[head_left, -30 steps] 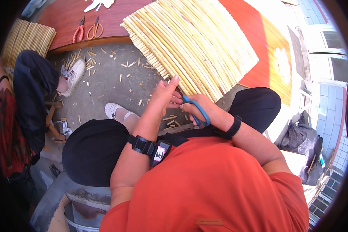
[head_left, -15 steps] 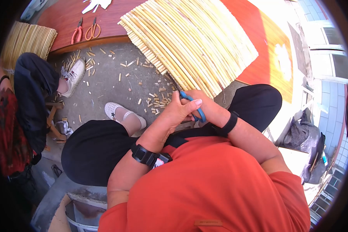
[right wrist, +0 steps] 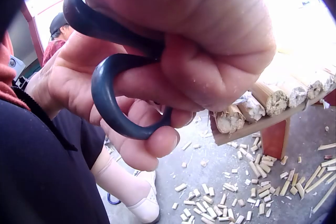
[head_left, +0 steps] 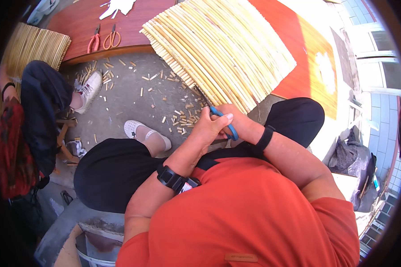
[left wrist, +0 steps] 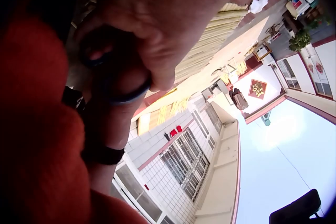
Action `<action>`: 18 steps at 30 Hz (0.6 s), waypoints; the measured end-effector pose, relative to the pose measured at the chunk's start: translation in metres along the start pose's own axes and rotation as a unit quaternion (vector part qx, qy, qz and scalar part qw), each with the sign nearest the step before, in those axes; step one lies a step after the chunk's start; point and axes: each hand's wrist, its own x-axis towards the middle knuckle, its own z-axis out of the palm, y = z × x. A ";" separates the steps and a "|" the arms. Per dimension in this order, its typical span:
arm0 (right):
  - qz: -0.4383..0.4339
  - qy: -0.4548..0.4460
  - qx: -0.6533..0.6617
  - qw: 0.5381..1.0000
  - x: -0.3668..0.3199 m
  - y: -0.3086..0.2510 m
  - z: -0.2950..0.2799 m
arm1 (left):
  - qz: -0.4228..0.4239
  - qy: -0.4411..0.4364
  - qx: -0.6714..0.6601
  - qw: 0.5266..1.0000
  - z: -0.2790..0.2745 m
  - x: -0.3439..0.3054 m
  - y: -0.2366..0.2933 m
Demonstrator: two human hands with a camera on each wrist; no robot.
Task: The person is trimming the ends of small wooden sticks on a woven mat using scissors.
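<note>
Left hand drawn back, scissors pointing forward-left

"What are you gripping?"

"Dark blue scissor handles: my right hand is wrapped round them, one finger through the lower loop, and my left hand curls its fingers against that loop."

"What's beside you?"

"Cut cane ends in a row on a board with a wooden leg, short stubs scattered over the floor and a white shoe. Behind, someone wears a dark cap."
</note>
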 end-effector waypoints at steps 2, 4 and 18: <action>0.010 -0.004 0.030 0.999 -0.001 0.001 -0.001 | 0.002 -0.003 0.000 1.000 -0.002 -0.002 0.001; 0.070 -0.009 0.167 0.983 0.000 0.002 -0.004 | -0.040 -0.045 -0.022 0.998 -0.004 -0.004 0.002; 0.024 0.003 0.058 0.998 -0.002 0.009 -0.008 | -0.085 -0.061 0.054 0.993 -0.003 -0.005 0.010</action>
